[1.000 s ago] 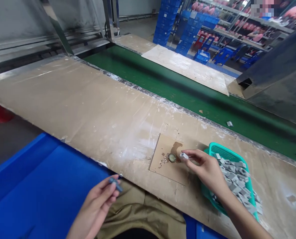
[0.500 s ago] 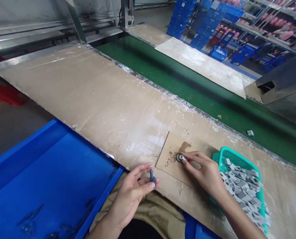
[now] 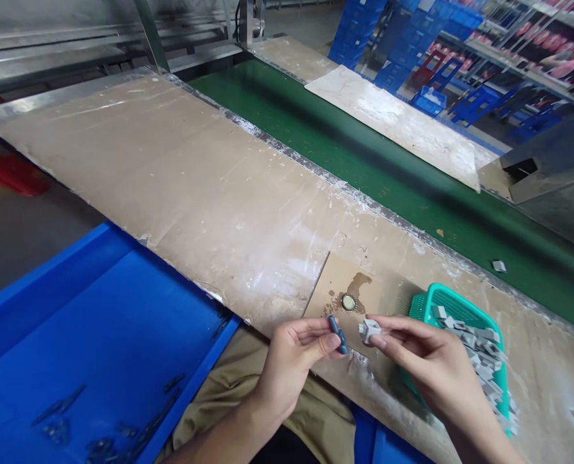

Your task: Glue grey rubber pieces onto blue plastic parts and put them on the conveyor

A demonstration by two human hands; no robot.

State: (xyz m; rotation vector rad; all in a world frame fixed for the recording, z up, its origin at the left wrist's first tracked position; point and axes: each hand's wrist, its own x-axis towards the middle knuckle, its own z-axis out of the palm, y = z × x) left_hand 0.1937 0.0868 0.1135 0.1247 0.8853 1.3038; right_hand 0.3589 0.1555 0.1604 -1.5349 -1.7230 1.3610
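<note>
My left hand (image 3: 294,361) pinches a small dark blue-grey plastic piece (image 3: 337,333) between thumb and fingers. My right hand (image 3: 429,367) holds a small light grey plastic part (image 3: 370,330) at its fingertips. The two parts are close together, a short gap between them, above the near edge of the worn table (image 3: 209,187). Just beyond them a small round metal cap (image 3: 348,301) lies on a cardboard square (image 3: 364,293) beside a brown stain. A teal mesh basket (image 3: 424,303) with several grey parts sits under my right wrist.
A large blue bin (image 3: 74,335) at the lower left holds several dark parts. A green conveyor belt (image 3: 364,167) runs behind the table with a loose grey part (image 3: 498,265) on it. Blue crates (image 3: 364,32) and shelves stand at the back right.
My right hand lifted its grey part away from the round cap and drew back toward me. My left hand moved right with the dark piece until the two parts nearly meet.
</note>
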